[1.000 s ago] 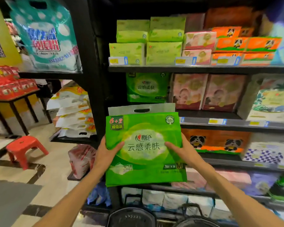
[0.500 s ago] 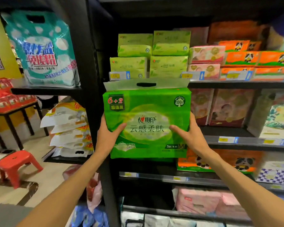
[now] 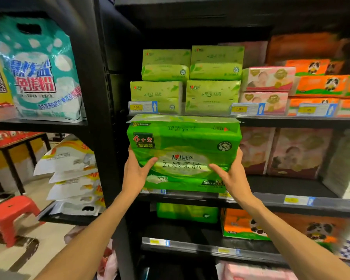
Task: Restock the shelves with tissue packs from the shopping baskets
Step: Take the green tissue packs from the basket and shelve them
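A large bright green tissue pack (image 3: 184, 150) with a "6+2" label sits at the left end of the middle shelf (image 3: 271, 201), its bottom edge at the shelf's front lip. My left hand (image 3: 136, 174) grips its lower left side, thumb across the front. My right hand (image 3: 230, 175) grips its lower right side the same way. The pack's clear handle flap folds up against the shelf above. Pink baby-print packs (image 3: 287, 152) stand to its right on the same shelf.
Pale green packs (image 3: 188, 81), pink packs (image 3: 267, 87) and orange panda packs (image 3: 321, 85) fill the upper shelf. A green pack (image 3: 187, 212) and orange panda packs (image 3: 245, 223) lie below. A black upright (image 3: 101, 98) bounds the bay; a red stool (image 3: 10, 213) stands left. No baskets show.
Both hands have lifted the green pack from waist height up and forward onto the middle shelf; it now hides the green pack that stood there.
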{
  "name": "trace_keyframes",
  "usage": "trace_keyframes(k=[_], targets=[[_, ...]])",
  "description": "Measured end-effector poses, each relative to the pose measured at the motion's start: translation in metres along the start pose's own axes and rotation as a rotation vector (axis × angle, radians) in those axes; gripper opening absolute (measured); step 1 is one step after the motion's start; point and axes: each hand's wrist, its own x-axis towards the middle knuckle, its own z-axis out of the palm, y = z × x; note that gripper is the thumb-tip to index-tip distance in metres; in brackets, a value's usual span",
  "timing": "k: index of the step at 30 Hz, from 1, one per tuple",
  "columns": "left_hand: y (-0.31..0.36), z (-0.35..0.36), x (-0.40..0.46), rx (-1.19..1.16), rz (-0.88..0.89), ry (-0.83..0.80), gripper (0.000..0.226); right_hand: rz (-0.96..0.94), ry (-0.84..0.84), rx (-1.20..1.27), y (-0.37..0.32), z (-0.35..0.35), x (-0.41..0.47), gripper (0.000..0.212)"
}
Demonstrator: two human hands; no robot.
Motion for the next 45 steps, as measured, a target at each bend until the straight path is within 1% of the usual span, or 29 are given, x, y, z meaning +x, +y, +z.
trace_keyframes(k=[3, 8, 12, 17, 22, 24, 27, 28, 29, 30, 32, 35, 38, 40, 43, 45], targets=[[-0.002, 0.006, 0.007, -0.009, -0.014, 0.020, 0.090, 0.002, 0.023, 0.008, 0.009, 0.006, 0.004, 0.092], [-0.009, 0.011, 0.010, -0.007, 0.009, 0.060, 0.082, -0.013, 0.044, 0.025, 0.019, 0.010, 0.008, 0.083], [-0.016, 0.014, 0.015, 0.019, 0.028, 0.047, 0.082, -0.013, 0.023, 0.034, 0.022, 0.012, 0.018, 0.084], [-0.039, 0.022, 0.015, 0.080, -0.049, 0.007, 0.082, 0.003, -0.057, -0.017, 0.042, 0.020, 0.015, 0.087], [-0.054, 0.027, 0.033, 0.053, -0.075, -0.046, 0.095, 0.076, -0.093, -0.048, 0.054, 0.032, 0.031, 0.099], [-0.058, 0.030, 0.045, 0.069, -0.120, -0.071, 0.102, 0.130, -0.143, -0.071, 0.061, 0.032, 0.041, 0.107], [-0.063, 0.039, 0.048, 0.092, -0.170, -0.124, 0.101, 0.179, -0.226, -0.109, 0.074, 0.031, 0.043, 0.106], [-0.067, 0.043, 0.047, 0.113, -0.168, -0.139, 0.102, 0.187, -0.246, -0.129, 0.079, 0.030, 0.042, 0.107], [-0.073, 0.047, 0.049, 0.144, -0.169, -0.156, 0.109, 0.193, -0.258, -0.157, 0.083, 0.030, 0.041, 0.108], [-0.079, 0.050, 0.051, 0.176, -0.181, -0.176, 0.118, 0.194, -0.265, -0.178, 0.086, 0.030, 0.041, 0.106], [-0.087, 0.056, 0.055, 0.232, -0.226, -0.185, 0.130, 0.199, -0.263, -0.199, 0.091, 0.030, 0.043, 0.092], [-0.092, 0.067, 0.064, 0.272, -0.227, -0.152, 0.130, 0.248, -0.265, -0.221, 0.097, 0.034, 0.053, 0.068], [-0.096, 0.078, 0.075, 0.257, -0.195, -0.149, 0.122, 0.304, -0.267, -0.314, 0.106, 0.040, 0.070, 0.052], [-0.102, 0.086, 0.084, 0.235, -0.178, -0.138, 0.119, 0.360, -0.275, -0.391, 0.110, 0.044, 0.080, 0.048], [-0.109, 0.097, 0.099, 0.202, -0.175, -0.100, 0.124, 0.432, -0.310, -0.502, 0.120, 0.053, 0.095, 0.054], [-0.115, 0.104, 0.110, 0.202, -0.196, -0.090, 0.126, 0.463, -0.328, -0.501, 0.133, 0.061, 0.106, 0.050]])
